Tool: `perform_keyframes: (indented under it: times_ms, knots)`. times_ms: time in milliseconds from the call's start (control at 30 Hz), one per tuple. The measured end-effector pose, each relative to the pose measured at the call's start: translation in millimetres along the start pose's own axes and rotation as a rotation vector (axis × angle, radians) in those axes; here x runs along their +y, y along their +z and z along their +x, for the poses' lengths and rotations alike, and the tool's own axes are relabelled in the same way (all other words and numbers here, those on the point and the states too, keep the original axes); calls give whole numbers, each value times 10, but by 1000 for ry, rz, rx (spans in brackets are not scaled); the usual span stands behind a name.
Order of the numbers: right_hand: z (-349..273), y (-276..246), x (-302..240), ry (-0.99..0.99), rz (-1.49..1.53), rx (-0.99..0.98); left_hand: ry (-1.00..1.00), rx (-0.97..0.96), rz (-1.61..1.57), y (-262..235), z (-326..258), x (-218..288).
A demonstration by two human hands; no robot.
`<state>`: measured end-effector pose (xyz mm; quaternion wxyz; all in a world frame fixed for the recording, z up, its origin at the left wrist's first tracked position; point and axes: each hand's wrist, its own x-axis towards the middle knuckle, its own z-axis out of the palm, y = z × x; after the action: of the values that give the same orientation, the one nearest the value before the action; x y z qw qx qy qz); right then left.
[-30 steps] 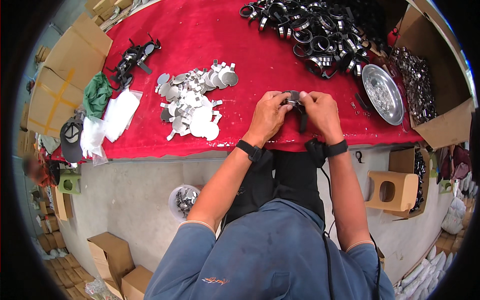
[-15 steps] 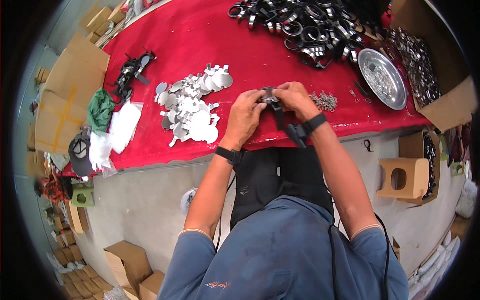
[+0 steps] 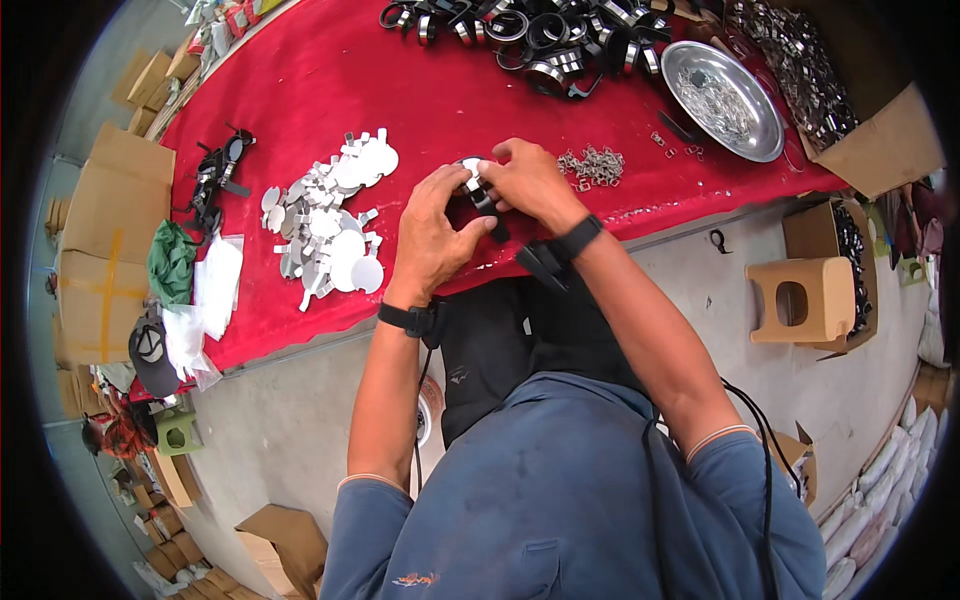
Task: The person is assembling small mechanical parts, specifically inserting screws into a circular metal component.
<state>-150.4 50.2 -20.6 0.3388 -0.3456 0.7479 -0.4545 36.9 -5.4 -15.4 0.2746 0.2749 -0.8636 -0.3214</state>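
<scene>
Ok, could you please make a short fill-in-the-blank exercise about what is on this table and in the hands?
1. The table is covered with a ____ cloth.
2. Both hands, the left hand and the right hand, hold one small ____ and silver part.
3. The pile of flat silver discs lies to the person's ____.
4. The round metal tray lies to the person's ____.

Missing words: red; black; left; right

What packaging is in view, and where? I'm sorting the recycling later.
Flattened cardboard sheets: left of the red table, brown, one with a yellow streak.
Clear plastic bags: table's left end, crumpled.
Open cardboard box: table's right end, brown.
Cardboard box with a round hole: floor, right, tan.
</scene>
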Motion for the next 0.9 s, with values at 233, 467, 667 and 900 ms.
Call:
perform_keyframes:
  times_ms: [233,467,667,900]
  knots:
    - [-615,-1255,455,-134,-390,279,18,31,-10,-12,-18,-23]
    - [-604,-1056,486,-153,-544,280,8,38,39,-7,-9,8]
    - [-532,-892,544,-213,-602,293,-54,23,-30,1,-19,9]
    - [-560,-885,520,-160,-495,250,-16,53,-22,14,-37,-51]
